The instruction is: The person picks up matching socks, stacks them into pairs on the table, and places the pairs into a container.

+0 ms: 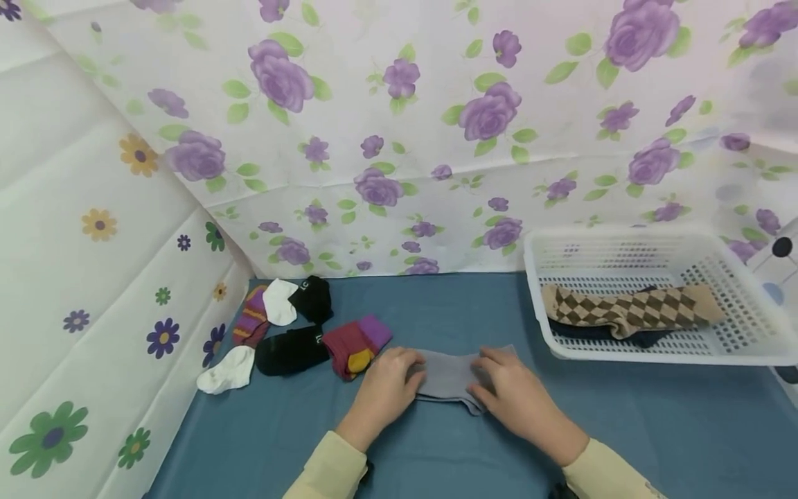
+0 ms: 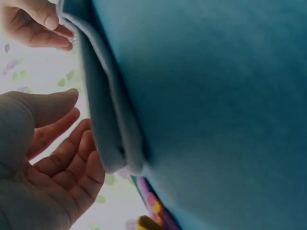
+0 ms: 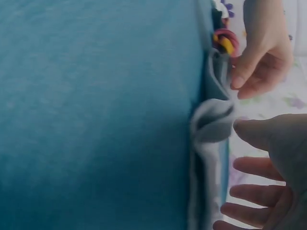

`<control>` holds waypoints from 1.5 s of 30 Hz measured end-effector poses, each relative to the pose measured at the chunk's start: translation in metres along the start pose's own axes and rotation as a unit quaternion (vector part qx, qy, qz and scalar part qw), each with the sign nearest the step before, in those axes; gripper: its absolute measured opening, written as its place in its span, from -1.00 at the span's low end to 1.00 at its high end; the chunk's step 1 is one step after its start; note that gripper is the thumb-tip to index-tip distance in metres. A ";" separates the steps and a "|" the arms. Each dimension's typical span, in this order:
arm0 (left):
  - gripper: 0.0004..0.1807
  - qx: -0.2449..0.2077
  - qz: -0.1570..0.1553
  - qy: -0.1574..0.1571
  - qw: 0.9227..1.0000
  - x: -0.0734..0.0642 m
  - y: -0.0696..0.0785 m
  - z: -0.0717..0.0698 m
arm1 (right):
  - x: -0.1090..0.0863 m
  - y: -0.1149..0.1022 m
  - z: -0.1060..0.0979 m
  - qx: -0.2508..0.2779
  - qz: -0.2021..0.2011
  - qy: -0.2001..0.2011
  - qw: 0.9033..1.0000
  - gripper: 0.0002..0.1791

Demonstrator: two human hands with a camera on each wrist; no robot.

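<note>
Grey socks [image 1: 445, 376] lie in layers on the blue cloth, stretched sideways between the two hands. My left hand [image 1: 388, 384] is over their left end. In the left wrist view, the left hand [image 2: 62, 167] has its fingertips at the folded grey edge [image 2: 103, 105], thumb apart from the fingers. At the other end, my right hand [image 1: 520, 398] has its fingers loosely spread over the fabric. The right wrist view shows the right hand [image 3: 268, 177] with straight, parted fingers, its thumb tip beside a raised fold of grey sock [image 3: 213, 122].
Left of the hands lie a maroon, purple and yellow sock bundle [image 1: 355, 346], black socks [image 1: 291, 351], white socks [image 1: 227, 371] and a striped sock [image 1: 252, 317]. A white plastic basket [image 1: 661, 359] at the right holds a brown argyle sock [image 1: 636, 308] over dark fabric. Flowered curtain [image 1: 374, 138] hangs behind.
</note>
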State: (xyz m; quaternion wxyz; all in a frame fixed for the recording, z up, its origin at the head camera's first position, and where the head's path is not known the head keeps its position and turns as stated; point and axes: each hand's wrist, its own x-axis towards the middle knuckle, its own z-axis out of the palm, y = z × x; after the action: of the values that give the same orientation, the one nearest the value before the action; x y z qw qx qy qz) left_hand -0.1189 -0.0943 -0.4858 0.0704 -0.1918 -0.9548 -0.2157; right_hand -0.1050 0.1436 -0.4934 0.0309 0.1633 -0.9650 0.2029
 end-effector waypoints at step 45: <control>-0.90 -0.053 -0.133 -0.045 0.989 0.008 -0.024 0.006 | -0.003 0.019 0.005 -0.043 0.049 -0.006 0.998 -0.63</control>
State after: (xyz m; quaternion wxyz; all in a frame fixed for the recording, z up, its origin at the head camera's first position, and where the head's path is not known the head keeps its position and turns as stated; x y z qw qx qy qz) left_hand -0.1359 -0.1089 -0.4988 -0.0123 -0.0760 -0.9612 -0.2650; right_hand -0.1078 0.1587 -0.5055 0.0225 0.1159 -0.9797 0.1618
